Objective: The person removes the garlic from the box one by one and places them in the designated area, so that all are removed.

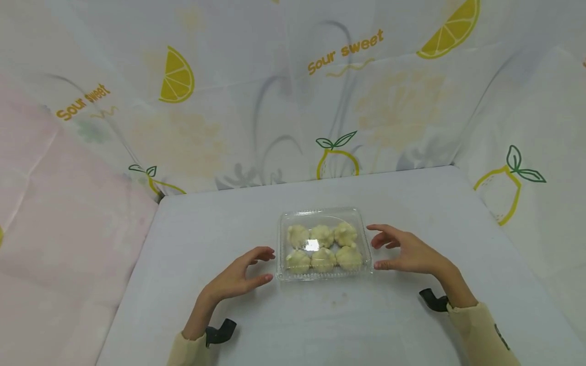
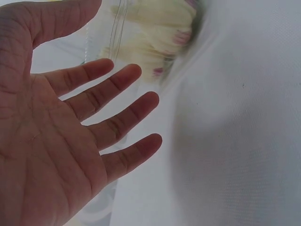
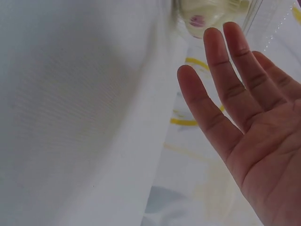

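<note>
A clear plastic food container (image 1: 325,212) lies flat on the white table, light glinting off its top. Inside it sit several pale cream, lumpy rounded pieces (image 1: 322,236) in two rows; the wrist views show purple marks on some, and I cannot tell their exact kind. My left hand (image 1: 240,274) is at the container's left side, thumb and fingers spread with nothing between them. On the opposite side my right hand (image 1: 412,251) is held much the same way, fingertips close to the container's right edge. Neither hand grips it.
The white tabletop (image 1: 220,218) runs back to a hanging cloth (image 1: 256,101) printed with lemons, which also closes off the sides. Black curved pieces (image 1: 222,333) stick out at both wrists beside the beige sleeves (image 1: 480,333).
</note>
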`<state>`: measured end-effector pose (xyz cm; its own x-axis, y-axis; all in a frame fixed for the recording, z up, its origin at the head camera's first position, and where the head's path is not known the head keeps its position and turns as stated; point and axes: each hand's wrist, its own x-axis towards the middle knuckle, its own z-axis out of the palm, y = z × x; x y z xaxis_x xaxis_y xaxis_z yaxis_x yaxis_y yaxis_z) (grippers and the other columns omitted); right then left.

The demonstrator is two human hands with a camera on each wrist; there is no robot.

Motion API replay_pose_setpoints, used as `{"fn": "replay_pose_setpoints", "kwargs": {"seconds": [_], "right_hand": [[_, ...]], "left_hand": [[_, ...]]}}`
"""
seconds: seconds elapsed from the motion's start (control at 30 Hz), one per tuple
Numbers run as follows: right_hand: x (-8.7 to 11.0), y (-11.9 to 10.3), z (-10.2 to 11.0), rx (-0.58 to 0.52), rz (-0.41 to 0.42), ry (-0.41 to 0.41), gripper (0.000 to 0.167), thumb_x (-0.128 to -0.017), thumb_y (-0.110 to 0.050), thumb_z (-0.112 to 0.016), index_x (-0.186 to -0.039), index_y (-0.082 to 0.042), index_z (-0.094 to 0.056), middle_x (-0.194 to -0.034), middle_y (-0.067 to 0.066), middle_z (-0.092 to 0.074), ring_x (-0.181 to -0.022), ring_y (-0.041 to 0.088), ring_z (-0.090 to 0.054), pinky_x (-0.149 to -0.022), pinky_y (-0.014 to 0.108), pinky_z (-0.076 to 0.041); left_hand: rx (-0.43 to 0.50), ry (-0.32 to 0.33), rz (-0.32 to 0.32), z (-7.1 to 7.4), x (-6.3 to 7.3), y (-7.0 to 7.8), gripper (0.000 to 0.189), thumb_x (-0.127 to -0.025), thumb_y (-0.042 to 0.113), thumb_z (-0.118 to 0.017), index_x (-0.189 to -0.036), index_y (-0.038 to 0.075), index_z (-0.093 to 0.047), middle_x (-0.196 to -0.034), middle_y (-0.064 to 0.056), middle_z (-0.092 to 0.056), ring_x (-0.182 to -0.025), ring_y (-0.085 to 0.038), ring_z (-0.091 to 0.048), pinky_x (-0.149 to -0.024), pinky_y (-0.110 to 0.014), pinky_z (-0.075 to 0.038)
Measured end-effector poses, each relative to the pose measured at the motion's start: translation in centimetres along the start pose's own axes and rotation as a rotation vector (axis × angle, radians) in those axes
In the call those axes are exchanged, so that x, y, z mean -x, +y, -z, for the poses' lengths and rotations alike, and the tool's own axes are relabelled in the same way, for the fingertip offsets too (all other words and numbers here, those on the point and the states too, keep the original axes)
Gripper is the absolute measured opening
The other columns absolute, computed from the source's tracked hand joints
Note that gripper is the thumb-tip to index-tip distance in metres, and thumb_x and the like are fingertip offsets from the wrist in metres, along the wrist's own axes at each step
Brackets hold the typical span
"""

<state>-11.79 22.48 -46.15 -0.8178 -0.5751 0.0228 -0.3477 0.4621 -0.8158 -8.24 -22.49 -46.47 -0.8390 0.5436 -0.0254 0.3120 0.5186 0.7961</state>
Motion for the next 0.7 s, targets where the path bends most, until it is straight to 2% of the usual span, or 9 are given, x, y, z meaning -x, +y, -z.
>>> {"fn": "replay_pose_setpoints", "kwargs": {"seconds": [0.3,0.7], "right_hand": [[-0.15,0.21,-0.37,-0.048,0.0,-0.036,0.085,-0.079,-0.035,-0.084,-0.147,-0.013,-0.039,-0.112,0.0,-0.062,-0.105,0.017,-0.061,-0.091,0.049,-0.049],[-0.22,0.42,-0.73,-0.058,-0.008,-0.055,0.083,-0.081,-0.028,-0.084,-0.148,-0.01,-0.038,-0.113,0.003,-0.061,-0.105,0.018,-0.06,-0.09,0.047,-0.05]], "left_hand": [[0.015,-0.019,0.009,-0.08,-0.34,0.13,0.057,-0.092,0.035,-0.071,-0.138,0.012,-0.048,-0.132,0.0,-0.055,-0.123,-0.02,-0.053,-0.101,-0.05,-0.041],[0.052,-0.032,0.01,-0.34,-0.52,0.0,0.059,-0.09,0.031,-0.073,-0.137,0.01,-0.046,-0.131,-0.001,-0.055,-0.123,-0.02,-0.053,-0.102,-0.049,-0.041]]}}
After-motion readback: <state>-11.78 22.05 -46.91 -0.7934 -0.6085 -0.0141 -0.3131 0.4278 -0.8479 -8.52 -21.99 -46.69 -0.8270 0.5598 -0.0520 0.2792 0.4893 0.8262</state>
